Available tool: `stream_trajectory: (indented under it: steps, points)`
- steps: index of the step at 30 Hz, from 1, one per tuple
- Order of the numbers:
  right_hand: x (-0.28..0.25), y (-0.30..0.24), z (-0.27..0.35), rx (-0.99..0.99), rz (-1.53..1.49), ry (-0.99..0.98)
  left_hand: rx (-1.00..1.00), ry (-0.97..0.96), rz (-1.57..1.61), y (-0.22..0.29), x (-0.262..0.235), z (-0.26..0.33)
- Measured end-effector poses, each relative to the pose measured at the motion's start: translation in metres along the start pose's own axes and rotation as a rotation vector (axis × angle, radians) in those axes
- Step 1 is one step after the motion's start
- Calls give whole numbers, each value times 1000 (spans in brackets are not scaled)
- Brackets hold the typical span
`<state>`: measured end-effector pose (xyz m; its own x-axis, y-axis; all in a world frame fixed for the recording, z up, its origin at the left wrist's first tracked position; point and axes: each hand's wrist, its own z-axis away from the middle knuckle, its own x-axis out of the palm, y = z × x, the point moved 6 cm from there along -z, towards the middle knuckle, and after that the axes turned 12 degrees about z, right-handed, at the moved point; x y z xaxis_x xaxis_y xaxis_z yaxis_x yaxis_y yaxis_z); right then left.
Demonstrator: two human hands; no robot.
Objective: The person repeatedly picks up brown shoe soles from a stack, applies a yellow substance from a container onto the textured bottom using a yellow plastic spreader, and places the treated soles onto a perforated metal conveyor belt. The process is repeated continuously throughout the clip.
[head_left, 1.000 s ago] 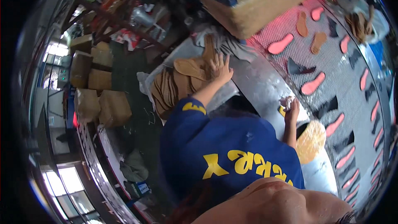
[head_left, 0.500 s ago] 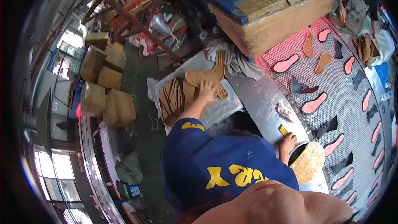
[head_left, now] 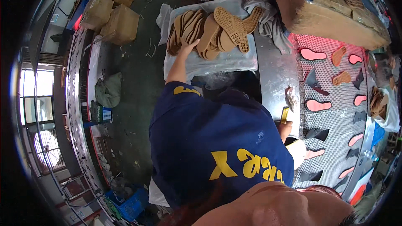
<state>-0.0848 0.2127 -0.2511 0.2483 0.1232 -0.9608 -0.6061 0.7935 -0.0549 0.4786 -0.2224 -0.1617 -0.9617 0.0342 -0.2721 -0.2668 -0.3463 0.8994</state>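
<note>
My left hand point(head_left: 188, 48) reaches onto brown shoe soles point(head_left: 186, 27) stacked on edge. Its thumb and a finger are spread against the near side of the stack. More soles lie beside it, including a flat one with a gridded face point(head_left: 229, 27) and another point(head_left: 252, 19) slanting behind it. They rest on a plastic-covered surface point(head_left: 217, 63). At the metal ledge, my right hand point(head_left: 286, 129) is closed around a short yellow tool point(head_left: 285, 114) whose kind I cannot make out. A pale rounded piece point(head_left: 296, 152) is partly hidden beside that wrist.
Right of the metal ledge point(head_left: 274, 67), a mesh conveyor belt point(head_left: 331, 136) carries pink-topped soles point(head_left: 318, 105), brown soles and black pieces point(head_left: 316, 134). A large carton-like block point(head_left: 326, 23) stands at the back right. Grey cloth point(head_left: 268, 21) lies by the soles; cardboard boxes point(head_left: 121, 23) stand far left.
The view has turned. My left hand has moved from the flat gridded sole leftward to the stack of soles. My right hand keeps the yellow tool at the ledge.
</note>
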Motion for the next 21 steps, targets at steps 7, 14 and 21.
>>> stream_trajectory:
  steps: [7, 14, 21]
  points:
    - [-1, -1, -1, 25, -82, -115, -551, 433, -114, -28, 25, -33]
    - [-4, -8, 25, 43, -102, -96, -332, 172, -158, -24, 12, -44]
    - [9, 8, 22, 66, -139, -57, -175, 75, 31, 13, 102, 21]
